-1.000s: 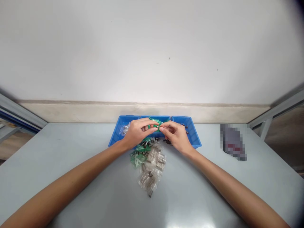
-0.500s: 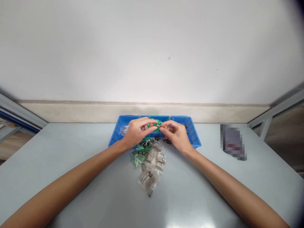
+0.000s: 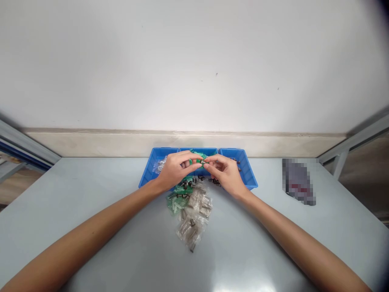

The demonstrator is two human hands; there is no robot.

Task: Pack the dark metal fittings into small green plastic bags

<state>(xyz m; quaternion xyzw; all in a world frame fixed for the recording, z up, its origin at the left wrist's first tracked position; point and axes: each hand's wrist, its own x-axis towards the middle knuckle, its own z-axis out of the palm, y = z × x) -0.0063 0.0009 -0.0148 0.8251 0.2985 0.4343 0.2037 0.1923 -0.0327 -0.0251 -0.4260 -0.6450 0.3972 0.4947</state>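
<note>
My left hand (image 3: pixel 178 167) and my right hand (image 3: pixel 223 171) meet above the middle blue bin, each pinching one end of a small screw (image 3: pixel 202 162). Its exact shape is mostly covered by the fingertips. Behind the hands, the middle bin (image 3: pixel 197 151) holds green plastic packaging (image 3: pixel 198 153). Below them on the table lies a pile of clear plastic bags (image 3: pixel 197 205) with metal parts, green bags (image 3: pixel 177 204) and loose dark-headed screws (image 3: pixel 186 184).
The left blue bin (image 3: pixel 146 175) contains clear bags, and the right blue bin (image 3: pixel 251 178) has a few dark pieces. A blurred dark item (image 3: pixel 298 182) lies on the grey table (image 3: pixel 127 251) to the right. A wall (image 3: pixel 194 73) rises behind, with metal frames at both sides.
The fingertips of both hands have drawn slightly closer together around the screw. Everything else stays where it was.
</note>
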